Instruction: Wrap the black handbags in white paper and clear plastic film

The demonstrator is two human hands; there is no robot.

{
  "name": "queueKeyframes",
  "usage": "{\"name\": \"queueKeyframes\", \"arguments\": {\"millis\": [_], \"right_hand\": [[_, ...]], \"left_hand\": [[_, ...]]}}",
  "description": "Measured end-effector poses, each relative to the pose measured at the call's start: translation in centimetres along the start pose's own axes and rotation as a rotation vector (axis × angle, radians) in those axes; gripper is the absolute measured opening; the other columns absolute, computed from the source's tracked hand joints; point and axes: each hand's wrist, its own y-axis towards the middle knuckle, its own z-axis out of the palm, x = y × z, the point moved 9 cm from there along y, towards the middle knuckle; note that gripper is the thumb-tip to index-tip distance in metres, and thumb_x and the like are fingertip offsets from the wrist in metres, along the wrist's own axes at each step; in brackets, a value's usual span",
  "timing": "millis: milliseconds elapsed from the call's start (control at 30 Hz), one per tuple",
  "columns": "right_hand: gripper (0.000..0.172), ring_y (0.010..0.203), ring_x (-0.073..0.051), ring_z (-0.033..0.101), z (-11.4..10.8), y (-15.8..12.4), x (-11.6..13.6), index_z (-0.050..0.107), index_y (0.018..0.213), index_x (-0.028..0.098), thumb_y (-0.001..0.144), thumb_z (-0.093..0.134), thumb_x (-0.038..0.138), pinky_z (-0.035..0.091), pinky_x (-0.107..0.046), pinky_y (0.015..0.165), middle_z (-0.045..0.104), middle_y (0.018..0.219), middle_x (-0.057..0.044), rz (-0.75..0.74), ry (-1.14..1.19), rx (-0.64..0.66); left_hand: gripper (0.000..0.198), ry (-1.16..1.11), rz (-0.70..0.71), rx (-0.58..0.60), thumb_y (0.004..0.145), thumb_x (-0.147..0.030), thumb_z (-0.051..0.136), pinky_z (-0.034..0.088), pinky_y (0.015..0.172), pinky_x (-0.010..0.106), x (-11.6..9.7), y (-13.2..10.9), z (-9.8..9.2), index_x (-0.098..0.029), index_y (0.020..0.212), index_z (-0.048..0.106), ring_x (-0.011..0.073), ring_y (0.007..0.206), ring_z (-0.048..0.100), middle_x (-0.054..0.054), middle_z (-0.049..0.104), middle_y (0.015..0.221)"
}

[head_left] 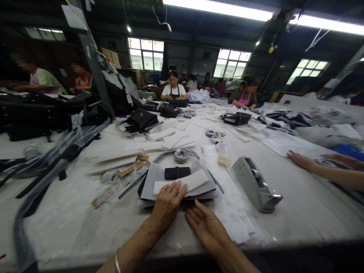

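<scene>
My left hand (168, 201) lies with spread fingers on a folded white foam strip (196, 181). Under the strip is a grey-white sheet (148, 182) on top of a black bag piece (141, 192). A small black pouch (177, 173) rests on the sheet, just beyond the strip. My right hand (205, 224) is palm up at the near edge of the bag piece, fingers apart, with nothing in it. A coiled grey strap (181, 155) sits behind the sheet.
A grey tape dispenser (256, 185) stands at the right. Wrapped straps (51, 167) and tagged parts (125, 172) lie left. Another person's hand (302, 161) rests on the table (298, 204) at the right. Black bags (142, 120) sit farther back; several people work beyond.
</scene>
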Motion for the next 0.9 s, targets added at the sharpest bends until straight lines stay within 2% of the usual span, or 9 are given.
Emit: {"name": "queueKeyframes", "arguments": {"millis": [167,300,467,600,833,900], "right_hand": [[0.047,0.094,-0.02,0.071,1.9,-0.3,-0.5,0.067,0.1,0.018,0.061,0.091,0.028,0.058,-0.031,0.086,0.074,0.099,-0.005,-0.015,0.139,0.013],[0.044,0.092,-0.021,0.071,3.1,-0.6,0.0,0.065,0.105,0.016,0.071,0.086,0.035,0.058,-0.031,0.082,0.074,0.097,-0.007,-0.001,0.122,-0.05],[0.024,0.071,-0.016,0.069,4.5,-0.7,0.2,0.063,0.105,0.015,0.088,0.071,0.029,0.057,-0.027,0.068,0.073,0.081,-0.005,0.024,0.065,-0.174],[0.021,0.058,-0.016,0.064,4.3,-0.1,0.0,0.063,0.096,0.016,0.088,0.07,0.034,0.055,-0.025,0.058,0.067,0.065,-0.001,0.006,-0.026,-0.248],[0.012,0.073,-0.016,0.07,4.7,1.1,0.0,0.067,0.088,0.02,0.086,0.072,0.031,0.057,-0.024,0.074,0.072,0.075,-0.002,0.013,-0.01,-0.099],[0.017,0.082,-0.017,0.071,5.2,0.3,0.4,0.069,0.084,0.018,0.078,0.079,0.03,0.056,-0.026,0.084,0.074,0.08,-0.004,0.077,-0.066,0.026]], "left_hand": [[0.046,0.033,0.024,-0.014,0.093,-0.008,0.045,0.047,0.097,0.039,0.1,0.2,-0.7,-0.019,0.138,0.052,0.0247,0.119,0.058,0.011,0.06,0.135],[0.044,0.127,0.063,-0.047,0.097,-0.014,0.043,0.043,0.1,0.041,-0.4,-0.5,-0.6,-0.02,0.14,0.05,0.026,0.124,0.055,0.011,0.058,0.139],[0.041,0.205,0.068,-0.071,0.101,-0.023,0.041,0.039,0.104,0.042,-0.7,-0.9,-0.7,-0.02,0.141,0.05,0.0256,0.128,0.051,0.009,0.054,0.143],[0.038,0.256,0.014,-0.13,0.101,-0.023,0.039,0.041,0.102,0.042,-0.7,-0.6,-1.1,-0.021,0.136,0.054,0.0253,0.124,0.054,0.008,0.058,0.139],[0.036,0.296,0.027,-0.155,0.096,-0.01,0.041,0.05,0.09,0.038,-0.9,0.5,-1.4,-0.016,0.127,0.059,0.0247,0.111,0.064,0.008,0.067,0.127],[0.038,0.256,0.019,-0.178,0.095,-0.008,0.039,0.051,0.088,0.037,-0.5,0.6,-1.9,-0.017,0.126,0.059,0.0234,0.11,0.065,0.007,0.067,0.126]]}}
